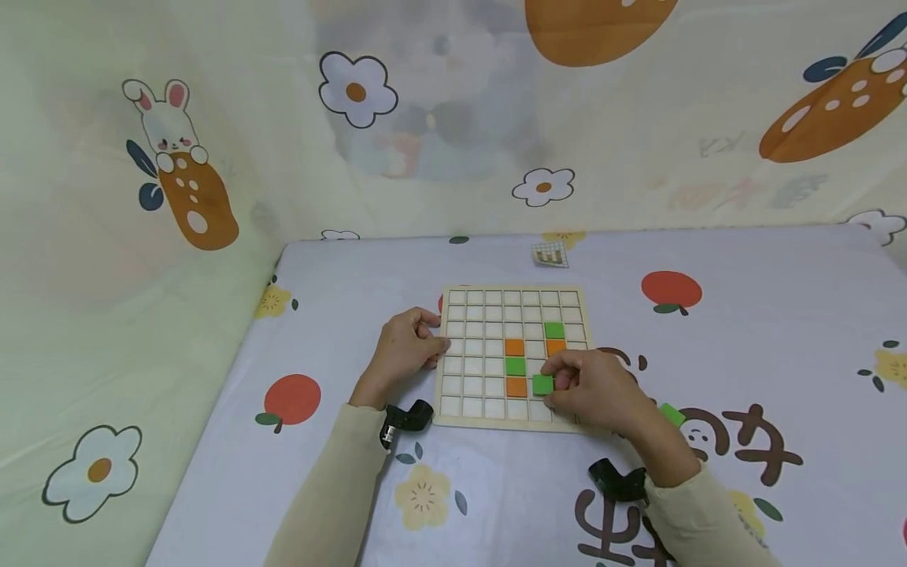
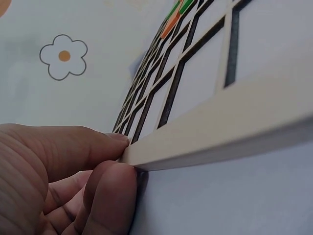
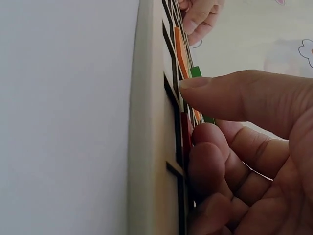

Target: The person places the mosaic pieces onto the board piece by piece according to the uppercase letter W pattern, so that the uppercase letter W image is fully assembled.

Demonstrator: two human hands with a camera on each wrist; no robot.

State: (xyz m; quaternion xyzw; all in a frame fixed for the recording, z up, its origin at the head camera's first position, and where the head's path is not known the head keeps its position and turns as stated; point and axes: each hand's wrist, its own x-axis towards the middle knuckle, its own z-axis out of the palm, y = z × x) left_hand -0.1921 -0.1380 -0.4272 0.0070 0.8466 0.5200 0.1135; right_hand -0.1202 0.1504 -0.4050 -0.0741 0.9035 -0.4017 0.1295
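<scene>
A pale wooden grid board [image 1: 471, 427] lies on the cloth, its cells white. Orange tiles [image 1: 516, 387] and green tiles [image 1: 515, 366] fill several cells in its middle and right part. My left hand [image 1: 405, 346] pinches the board's left edge between thumb and finger; the left wrist view shows this edge [image 2: 195, 142] up close. Over the board's lower right, my right hand [image 1: 602, 394] pinches a green square tile [image 1: 542, 384] at the fingertips. A red tile [image 3: 186, 134] shows below the right fingers in the right wrist view. The right hand covers the board's lower right cells.
Another green tile [image 1: 671, 415] lies on the cloth beyond the right forearm. At the back, a small printed packet [image 1: 549, 254] rests behind the board. Patterned white cloth [image 1: 340, 299] covers the table, and a printed curtain [image 1: 439, 205] hangs behind it.
</scene>
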